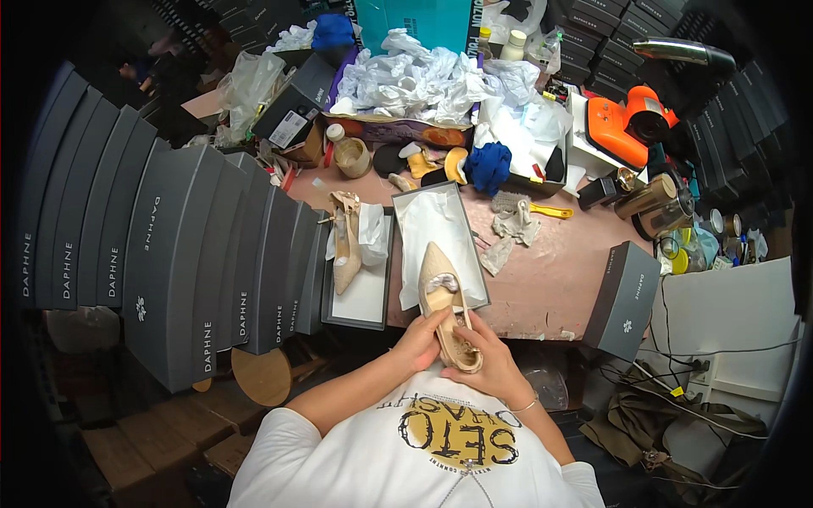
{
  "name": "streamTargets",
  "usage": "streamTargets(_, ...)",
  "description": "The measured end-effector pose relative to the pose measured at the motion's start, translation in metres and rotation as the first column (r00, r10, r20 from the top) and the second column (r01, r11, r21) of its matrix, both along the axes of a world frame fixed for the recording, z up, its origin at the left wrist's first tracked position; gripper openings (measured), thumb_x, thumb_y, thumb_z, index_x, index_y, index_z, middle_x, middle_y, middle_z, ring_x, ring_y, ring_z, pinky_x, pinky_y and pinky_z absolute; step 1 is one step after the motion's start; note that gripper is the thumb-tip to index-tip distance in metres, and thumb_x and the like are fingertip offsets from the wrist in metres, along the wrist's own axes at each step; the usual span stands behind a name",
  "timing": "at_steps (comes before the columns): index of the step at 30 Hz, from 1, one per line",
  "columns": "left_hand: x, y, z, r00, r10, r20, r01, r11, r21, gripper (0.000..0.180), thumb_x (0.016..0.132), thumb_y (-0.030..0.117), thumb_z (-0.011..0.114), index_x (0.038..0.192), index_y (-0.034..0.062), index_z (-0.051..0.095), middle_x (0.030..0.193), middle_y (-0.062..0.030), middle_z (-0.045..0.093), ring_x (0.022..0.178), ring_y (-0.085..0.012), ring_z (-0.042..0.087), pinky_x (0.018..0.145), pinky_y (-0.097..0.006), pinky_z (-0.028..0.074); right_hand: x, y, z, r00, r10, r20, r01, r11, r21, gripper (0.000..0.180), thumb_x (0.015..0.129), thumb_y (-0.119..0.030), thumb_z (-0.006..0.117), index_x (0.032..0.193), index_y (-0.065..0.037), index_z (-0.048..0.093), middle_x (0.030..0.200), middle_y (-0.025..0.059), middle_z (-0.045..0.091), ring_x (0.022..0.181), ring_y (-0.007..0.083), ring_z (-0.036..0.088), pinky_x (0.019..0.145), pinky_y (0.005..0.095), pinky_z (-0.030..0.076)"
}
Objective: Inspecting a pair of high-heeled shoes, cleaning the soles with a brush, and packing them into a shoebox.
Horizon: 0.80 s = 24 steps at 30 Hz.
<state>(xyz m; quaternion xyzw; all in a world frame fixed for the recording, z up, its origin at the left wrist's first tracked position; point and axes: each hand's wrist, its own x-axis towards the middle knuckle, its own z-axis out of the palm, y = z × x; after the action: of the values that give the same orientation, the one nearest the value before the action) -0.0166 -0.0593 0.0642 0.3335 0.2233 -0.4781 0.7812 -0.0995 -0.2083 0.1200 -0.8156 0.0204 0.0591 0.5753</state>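
A beige pointed-toe shoe (434, 262) with a shiny bow is held in front of my chest, its toe aimed away from me. My left hand (417, 342) grips its left side, thumb along the edge. On the other side my right hand (493, 359) is closed around the heel part, with fingers at the opening and strap. Just beyond the shoe lies an open dark grey box part (471, 264) lined with white tissue paper (434, 222). Left of it, a matching shoe (345, 254) rests in a grey shoebox (357, 323) beside crumpled white paper (372, 230).
Grey shoeboxes (174, 262) stand in a long row at the left. One more shoebox (622, 296) sits at the table's right edge. Crumpled tissue (406, 80) fills a carton at the back. A yellow-handled brush (550, 211), rag (511, 233), jar (351, 158) and orange device (616, 131) lie around.
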Motion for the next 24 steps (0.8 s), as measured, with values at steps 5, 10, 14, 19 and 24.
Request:
streamTargets(5,0.044,0.043,-0.013,0.642,-0.576,0.507,0.299,0.796,0.526,0.034,0.094,0.029,0.056,0.112,0.0009,0.06,0.104,-0.0091,0.062,0.096,-0.0165,0.058,0.079,-0.031,0.052,-0.046,-0.032,-0.024,0.916,-0.333,-0.226,0.4,0.813,0.424,0.036,0.075,-0.021,0.074,0.098,0.005,0.066,0.106,0.0161,0.064,0.097,0.02,0.061,0.086,0.0304,0.047)
streamTargets(10,0.17,0.036,0.001,0.051,-0.662,0.748,-0.447,0.655,0.61,0.021,0.084,0.015,0.062,0.098,-0.0009,0.062,0.089,-0.0152,0.061,0.081,-0.0271,0.061,0.072,-0.035,0.049,-0.062,-0.051,-0.01,0.827,-0.494,-0.268,0.562,0.71,0.425,0.046,0.079,-0.034,0.07,0.098,0.008,0.066,0.096,0.014,0.068,0.084,0.0164,0.063,0.079,0.0284,0.049)
streamTargets(14,0.225,-0.028,-0.039,-0.263,-0.893,0.364,-0.48,0.449,0.754,0.029,0.079,0.02,0.068,0.099,0.0,0.062,0.101,-0.0163,0.059,0.09,-0.0334,0.06,0.075,-0.042,0.049,-0.065,-0.048,-0.005,0.783,-0.566,-0.258,0.614,0.633,0.472,0.046,0.081,-0.033,0.068,0.1,0.009,0.064,0.095,0.015,0.067,0.082,0.0174,0.064,0.077,0.0286,0.051)
streamTargets(19,0.239,-0.074,-0.076,-0.213,-0.968,0.131,-0.465,0.219,0.858,0.022,0.076,0.016,0.068,0.091,0.0006,0.064,0.11,-0.015,0.05,0.092,-0.0331,0.059,0.074,-0.04,0.051,-0.068,-0.037,-0.007,0.757,-0.599,-0.261,0.634,0.574,0.519,0.049,0.081,-0.035,0.069,0.102,0.009,0.063,0.099,0.0165,0.067,0.089,0.0203,0.064,0.081,0.0309,0.051)
streamTargets(24,0.228,-0.076,-0.093,-0.301,-0.95,-0.085,-0.655,0.141,0.742,0.021,0.075,0.017,0.067,0.09,0.0027,0.068,0.105,-0.0097,0.048,0.103,-0.0265,0.049,0.084,-0.04,0.045,-0.079,-0.041,-0.014,0.744,-0.605,-0.283,0.647,0.549,0.529,0.049,0.08,-0.035,0.069,0.103,0.008,0.063,0.101,0.0167,0.066,0.089,0.0198,0.064,0.082,0.0313,0.05)
